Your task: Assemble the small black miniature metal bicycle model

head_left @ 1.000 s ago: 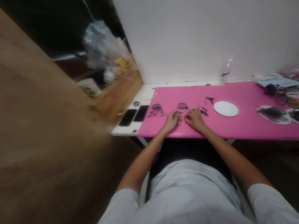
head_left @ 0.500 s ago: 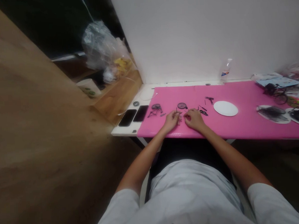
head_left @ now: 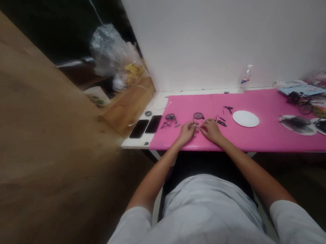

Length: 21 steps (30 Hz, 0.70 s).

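— What is being hidden down there?

— The left hand (head_left: pixel 188 132) is pinching a thin dark part (head_left: pixel 194 122) over the pink surface (head_left: pixel 192 102), its fingers covering the lower end (too small to name). The right hand (head_left: pixel 210 129) is curling its fingers together just beside it; whether they are gripping anything, I can't tell.

— And around them?

— A small wheel (head_left: pixel 198 115) is lying just beyond the hands, a dark frame (head_left: pixel 168 122) is resting to the left, and dark pieces (head_left: pixel 222 123) are lying beside the right hand, which is standing close in front of them.

— Anything cut off?

— The far-right plate (head_left: pixel 321 131) is running out of view, its dark contents blurring together. A bare white plate (head_left: pixel 246 118) is sitting nearer, two phones (head_left: pixel 153 124) are lying at the left end, and a clear bottle (head_left: pixel 246 75) is fading into the pale wall.
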Available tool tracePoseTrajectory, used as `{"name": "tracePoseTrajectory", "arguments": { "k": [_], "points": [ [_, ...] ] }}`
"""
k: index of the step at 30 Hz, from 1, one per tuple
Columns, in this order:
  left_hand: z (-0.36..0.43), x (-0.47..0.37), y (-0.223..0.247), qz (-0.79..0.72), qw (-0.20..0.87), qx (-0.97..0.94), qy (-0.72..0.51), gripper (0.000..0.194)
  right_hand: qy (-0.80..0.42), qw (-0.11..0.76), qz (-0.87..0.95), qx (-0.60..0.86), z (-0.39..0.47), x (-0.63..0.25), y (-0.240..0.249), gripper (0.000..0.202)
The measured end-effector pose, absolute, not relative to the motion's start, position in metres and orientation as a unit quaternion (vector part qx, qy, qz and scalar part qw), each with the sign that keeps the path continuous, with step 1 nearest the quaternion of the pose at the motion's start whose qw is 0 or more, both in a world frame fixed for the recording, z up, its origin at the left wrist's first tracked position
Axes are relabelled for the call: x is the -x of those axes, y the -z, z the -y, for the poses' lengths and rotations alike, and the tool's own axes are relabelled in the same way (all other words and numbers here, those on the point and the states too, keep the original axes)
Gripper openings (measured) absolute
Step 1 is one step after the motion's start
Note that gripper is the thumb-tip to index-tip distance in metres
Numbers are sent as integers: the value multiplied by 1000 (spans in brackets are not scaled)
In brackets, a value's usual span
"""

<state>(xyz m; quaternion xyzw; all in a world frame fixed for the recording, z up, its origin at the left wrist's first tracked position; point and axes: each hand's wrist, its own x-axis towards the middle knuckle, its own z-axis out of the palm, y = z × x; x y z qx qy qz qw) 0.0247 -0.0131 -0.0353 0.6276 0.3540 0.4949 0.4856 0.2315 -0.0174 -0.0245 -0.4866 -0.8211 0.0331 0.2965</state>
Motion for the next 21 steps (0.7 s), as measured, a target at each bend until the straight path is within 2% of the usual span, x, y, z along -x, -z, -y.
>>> {"name": "tracePoseTrajectory", "arguments": {
  "k": [14, 21],
  "points": [
    [14, -26, 33, -355, 514, -610, -487, 43, -23, 257, 829, 496, 18, -230, 27, 15],
    [16, -27, 32, -356, 519, -600, -494, 47, -24, 299, 804, 514, 14, -231, 31, 23]
  ]
}}
